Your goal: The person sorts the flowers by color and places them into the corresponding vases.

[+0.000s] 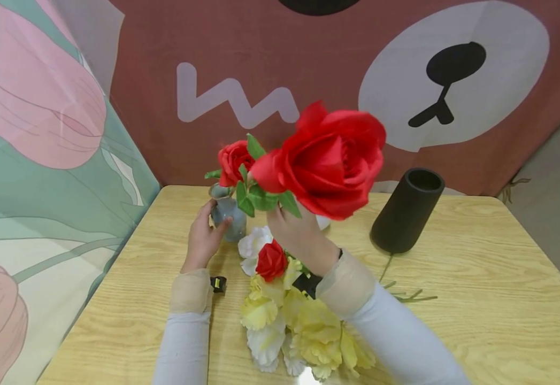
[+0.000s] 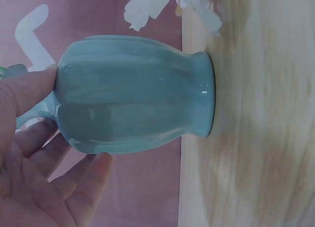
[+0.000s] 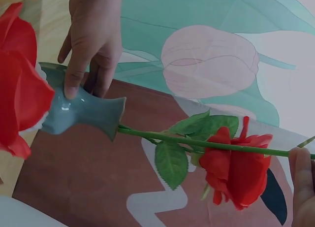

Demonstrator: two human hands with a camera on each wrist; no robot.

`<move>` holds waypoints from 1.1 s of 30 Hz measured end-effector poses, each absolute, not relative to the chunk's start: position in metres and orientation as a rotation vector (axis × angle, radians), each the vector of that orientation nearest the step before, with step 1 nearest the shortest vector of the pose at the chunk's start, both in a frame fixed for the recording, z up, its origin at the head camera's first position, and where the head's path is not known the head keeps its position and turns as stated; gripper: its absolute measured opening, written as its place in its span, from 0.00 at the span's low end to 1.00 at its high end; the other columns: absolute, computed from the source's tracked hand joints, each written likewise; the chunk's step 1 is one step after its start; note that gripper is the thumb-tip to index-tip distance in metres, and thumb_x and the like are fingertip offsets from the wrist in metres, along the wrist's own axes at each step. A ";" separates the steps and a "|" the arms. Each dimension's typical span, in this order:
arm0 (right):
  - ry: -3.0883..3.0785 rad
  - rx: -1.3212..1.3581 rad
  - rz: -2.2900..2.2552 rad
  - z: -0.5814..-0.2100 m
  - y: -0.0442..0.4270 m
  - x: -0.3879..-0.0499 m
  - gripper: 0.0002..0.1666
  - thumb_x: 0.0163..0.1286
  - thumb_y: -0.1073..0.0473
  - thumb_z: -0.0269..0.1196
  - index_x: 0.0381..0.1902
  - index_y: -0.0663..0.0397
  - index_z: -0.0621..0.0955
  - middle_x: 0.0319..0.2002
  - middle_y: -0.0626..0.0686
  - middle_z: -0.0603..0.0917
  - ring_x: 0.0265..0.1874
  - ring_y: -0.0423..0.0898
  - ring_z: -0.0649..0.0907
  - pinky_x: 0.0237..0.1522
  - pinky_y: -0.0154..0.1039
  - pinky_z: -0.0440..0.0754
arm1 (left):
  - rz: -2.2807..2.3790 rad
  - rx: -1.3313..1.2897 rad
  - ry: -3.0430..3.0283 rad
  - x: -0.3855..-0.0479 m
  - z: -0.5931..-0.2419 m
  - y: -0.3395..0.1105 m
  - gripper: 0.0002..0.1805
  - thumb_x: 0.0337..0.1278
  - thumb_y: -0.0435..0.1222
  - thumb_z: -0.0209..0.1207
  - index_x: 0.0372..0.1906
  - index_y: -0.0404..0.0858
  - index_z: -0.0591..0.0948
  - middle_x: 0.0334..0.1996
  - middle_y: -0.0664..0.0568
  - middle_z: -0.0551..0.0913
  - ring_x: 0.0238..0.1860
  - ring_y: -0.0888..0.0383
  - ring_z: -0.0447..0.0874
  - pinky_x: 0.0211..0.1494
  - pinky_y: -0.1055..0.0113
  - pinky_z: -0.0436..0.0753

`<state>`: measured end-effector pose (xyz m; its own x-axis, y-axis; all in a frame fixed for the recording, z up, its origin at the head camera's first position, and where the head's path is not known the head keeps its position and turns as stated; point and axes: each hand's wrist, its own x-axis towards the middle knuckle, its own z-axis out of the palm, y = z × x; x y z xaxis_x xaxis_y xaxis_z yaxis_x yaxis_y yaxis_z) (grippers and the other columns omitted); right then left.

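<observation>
My left hand grips a blue-grey ceramic vase near its neck. Upright on the table, the vase fills much of the left wrist view, with thumb and fingers around its upper part. Above and right of it, my right hand pinches the green stem of a large red rose. This stem reaches down to the vase's mouth; how far in its end lies is hidden. A smaller red rose with green leaves stands at the vase's mouth.
Yellow flowers, white flowers and another red rose lie between my forearms. A tapered black vase stands at the right, with thin green stems in front of it. A printed cloth hangs behind the wooden table.
</observation>
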<state>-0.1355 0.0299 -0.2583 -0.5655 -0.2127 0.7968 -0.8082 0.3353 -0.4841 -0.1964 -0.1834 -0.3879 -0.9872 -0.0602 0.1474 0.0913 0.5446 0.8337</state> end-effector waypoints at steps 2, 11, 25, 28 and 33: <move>-1.952 0.896 1.361 -0.259 0.027 -0.137 0.10 0.75 0.71 0.50 0.46 0.71 0.77 0.37 0.62 0.79 0.39 0.51 0.79 0.49 0.42 0.80 | -1.431 -0.029 -2.618 -0.196 -0.387 -0.183 0.36 0.69 0.39 0.59 0.76 0.38 0.60 0.75 0.40 0.61 0.75 0.38 0.58 0.67 0.37 0.72; -1.843 0.927 1.548 -0.266 0.015 -0.154 0.12 0.76 0.69 0.52 0.52 0.70 0.75 0.48 0.63 0.79 0.53 0.52 0.79 0.60 0.40 0.77 | -1.441 -0.032 -2.601 -0.197 -0.387 -0.182 0.36 0.68 0.39 0.60 0.76 0.38 0.60 0.75 0.40 0.61 0.75 0.37 0.59 0.67 0.37 0.71; -2.005 0.899 1.340 -0.260 0.000 -0.181 0.06 0.75 0.70 0.52 0.44 0.62 0.77 0.38 0.57 0.84 0.43 0.49 0.86 0.51 0.35 0.83 | -1.430 -0.034 -2.610 -0.196 -0.386 -0.186 0.35 0.70 0.40 0.58 0.76 0.38 0.60 0.76 0.40 0.60 0.75 0.37 0.58 0.67 0.37 0.72; -2.076 0.877 1.303 -0.260 -0.004 -0.186 0.07 0.75 0.69 0.52 0.44 0.61 0.78 0.38 0.57 0.85 0.41 0.48 0.86 0.49 0.35 0.83 | -1.431 -0.029 -2.619 -0.196 -0.386 -0.185 0.36 0.70 0.40 0.59 0.76 0.37 0.60 0.76 0.40 0.60 0.75 0.38 0.58 0.67 0.38 0.72; -2.145 0.852 1.264 -0.264 -0.006 -0.191 0.08 0.74 0.69 0.54 0.46 0.62 0.78 0.38 0.58 0.86 0.41 0.49 0.86 0.50 0.38 0.84 | -1.428 -0.027 -2.635 -0.195 -0.386 -0.184 0.36 0.70 0.40 0.58 0.76 0.36 0.60 0.76 0.40 0.60 0.76 0.39 0.57 0.68 0.39 0.72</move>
